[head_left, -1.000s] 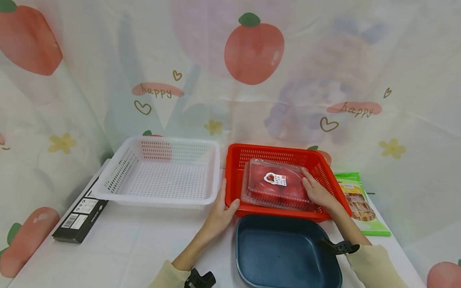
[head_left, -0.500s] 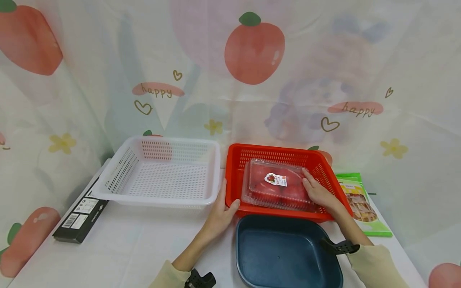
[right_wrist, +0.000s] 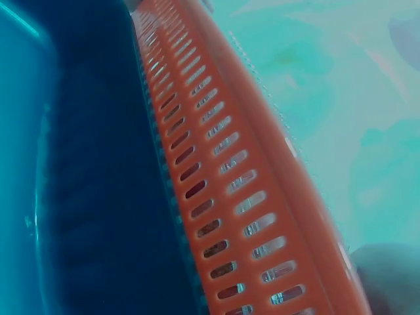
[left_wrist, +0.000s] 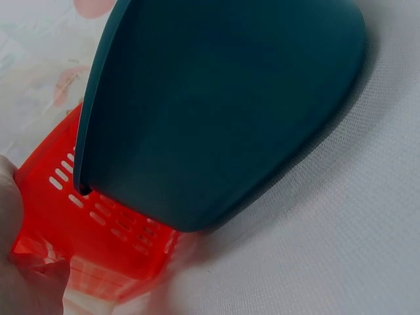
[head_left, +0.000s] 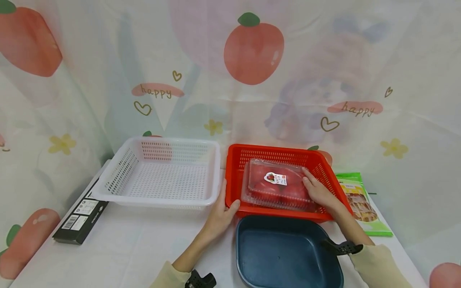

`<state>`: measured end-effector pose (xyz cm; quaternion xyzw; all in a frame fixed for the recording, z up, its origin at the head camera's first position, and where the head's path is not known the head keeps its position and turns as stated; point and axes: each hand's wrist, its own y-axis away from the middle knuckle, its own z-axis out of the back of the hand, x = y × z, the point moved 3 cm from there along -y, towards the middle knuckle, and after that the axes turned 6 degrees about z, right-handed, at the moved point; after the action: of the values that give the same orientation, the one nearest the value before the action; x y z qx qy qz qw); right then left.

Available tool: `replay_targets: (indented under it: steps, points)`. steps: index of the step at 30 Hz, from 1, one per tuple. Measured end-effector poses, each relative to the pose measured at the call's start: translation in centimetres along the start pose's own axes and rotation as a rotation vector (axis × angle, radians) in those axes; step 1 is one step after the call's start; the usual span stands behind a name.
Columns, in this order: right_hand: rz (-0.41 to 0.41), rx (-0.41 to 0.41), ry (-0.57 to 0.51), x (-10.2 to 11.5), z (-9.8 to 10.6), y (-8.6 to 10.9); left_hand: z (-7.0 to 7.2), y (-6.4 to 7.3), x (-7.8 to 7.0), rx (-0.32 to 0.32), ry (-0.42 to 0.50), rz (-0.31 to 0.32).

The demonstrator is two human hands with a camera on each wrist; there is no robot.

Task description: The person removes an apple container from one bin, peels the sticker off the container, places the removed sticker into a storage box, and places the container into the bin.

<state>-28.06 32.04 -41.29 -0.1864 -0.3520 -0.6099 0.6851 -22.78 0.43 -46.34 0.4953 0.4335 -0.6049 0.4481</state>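
A clear plastic clamshell box (head_left: 259, 184) with red contents and a white label sits slightly askew inside the red slotted basket (head_left: 234, 160). My left hand (head_left: 217, 216) rests at that basket's front left corner, fingers lying along the outside and thumb by the front rim. Reaching over the front rim, my right hand (head_left: 320, 194) touches the box's right end with nearly straight fingers. In the left wrist view the left thumb (left_wrist: 36, 289) shows beside the red basket (left_wrist: 105, 239). The right wrist view has the basket's slotted wall (right_wrist: 216, 157), with the right hand (right_wrist: 387, 275) blurred at its edge.
A dark blue rectangular basin (head_left: 288, 256) stands directly in front of the red basket, under the right forearm. Left of it is a white perforated basket (head_left: 162, 200), partly over a black box (head_left: 81, 218). A green snack packet (head_left: 363, 204) lies at the right.
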Motion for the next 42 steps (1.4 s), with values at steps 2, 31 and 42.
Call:
replay_targets:
  steps: [2, 31, 42]
  points:
    - [-0.007, -0.001, -0.031, -0.2, 0.1, 0.0, 0.0, 0.0, -0.1, 0.001, 0.000, -0.003]
    - [0.035, -0.087, -0.164, 0.6, 1.8, 0.3, -0.2, -0.1, -0.3, 0.002, -0.004, 0.011]
    - [0.079, -0.128, -0.163, 2.7, 3.3, 1.4, -0.1, 0.0, -0.1, -0.012, -0.018, 0.023]
